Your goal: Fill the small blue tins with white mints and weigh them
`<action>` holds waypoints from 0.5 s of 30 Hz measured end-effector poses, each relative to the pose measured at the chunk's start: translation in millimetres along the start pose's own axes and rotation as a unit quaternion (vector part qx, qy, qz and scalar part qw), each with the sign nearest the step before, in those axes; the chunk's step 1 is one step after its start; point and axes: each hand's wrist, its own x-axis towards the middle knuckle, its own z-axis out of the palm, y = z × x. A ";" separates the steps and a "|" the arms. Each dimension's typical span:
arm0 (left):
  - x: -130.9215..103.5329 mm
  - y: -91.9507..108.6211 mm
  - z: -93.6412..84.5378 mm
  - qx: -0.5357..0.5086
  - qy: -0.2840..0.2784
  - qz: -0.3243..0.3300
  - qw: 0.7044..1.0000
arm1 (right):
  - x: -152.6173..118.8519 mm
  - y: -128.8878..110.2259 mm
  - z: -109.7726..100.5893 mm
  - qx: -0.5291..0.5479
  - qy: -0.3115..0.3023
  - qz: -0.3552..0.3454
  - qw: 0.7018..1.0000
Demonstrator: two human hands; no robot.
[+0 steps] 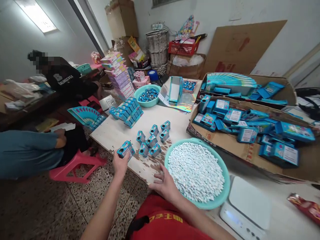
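Observation:
My left hand (120,163) grips a small blue box (126,149) at the table's left edge; a dark round opening shows on the box. My right hand (163,181) has its fingers spread and holds nothing, beside the left rim of a turquoise basin (226,176). White and pale blue pieces (196,170) fill that basin. Several small blue boxes (151,141) with similar openings stand in a loose group on the table (160,115), just beyond my hands. Farther back, more blue boxes (128,111) are packed together in a block.
Cardboard trays (225,143) of blue boxes lie at the right, near a white scale (250,200) and a red packet (306,206). A turquoise bowl (149,95) of blue pieces stands at the back. Two people sit at the left, one by a pink stool (77,166).

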 end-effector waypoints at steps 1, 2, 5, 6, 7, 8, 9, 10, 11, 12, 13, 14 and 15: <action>18.3 -12.9 13.6 -0.012 0.006 -0.019 1.000 | 13.0 12.0 11.7 -0.004 0.025 0.011 1.000; 34.0 -22.9 29.4 -0.032 0.001 -0.035 0.999 | 26.7 23.0 22.0 -0.010 0.058 0.014 0.998; 63.5 -40.2 80.0 -0.107 -0.045 -0.055 0.992 | 62.9 44.0 43.6 -0.051 0.188 0.009 0.981; 68.3 -44.7 94.1 -0.130 -0.072 -0.051 0.988 | 70.9 45.6 48.9 -0.071 0.233 0.005 0.970; 71.6 -50.0 105.3 -0.149 -0.106 -0.043 0.982 | 76.4 44.0 53.9 -0.091 0.272 -0.003 0.958; 74.3 -56.8 113.1 -0.165 -0.142 -0.031 0.975 | 80.0 39.0 59.2 -0.107 0.298 -0.014 0.948; 77.3 -65.1 117.5 -0.181 -0.178 -0.016 0.967 | 82.7 30.9 64.9 -0.118 0.313 -0.031 0.942; 81.5 -74.6 118.8 -0.197 -0.209 0.000 0.958 | 85.7 20.0 71.2 -0.125 0.317 -0.051 0.939; 87.6 -84.7 117.6 -0.212 -0.228 0.011 0.950 | 90.6 6.7 77.9 -0.127 0.310 -0.069 0.940; 96.4 -94.4 114.7 -0.225 -0.236 0.016 0.945 | 98.7 -8.1 84.7 -0.125 0.299 -0.083 0.942; 108.1 -102.5 111.4 -0.234 -0.229 0.012 0.945 | 111.1 -23.8 91.3 -0.121 0.286 -0.093 0.946; 122.8 -108.1 108.6 -0.238 -0.212 0.000 0.948 | 128.2 -39.5 97.5 -0.113 0.273 -0.104 0.950; 140.0 -110.6 107.3 -0.237 -0.190 -0.015 0.953 | 150.2 -54.4 103.1 -0.102 0.258 -0.113 0.954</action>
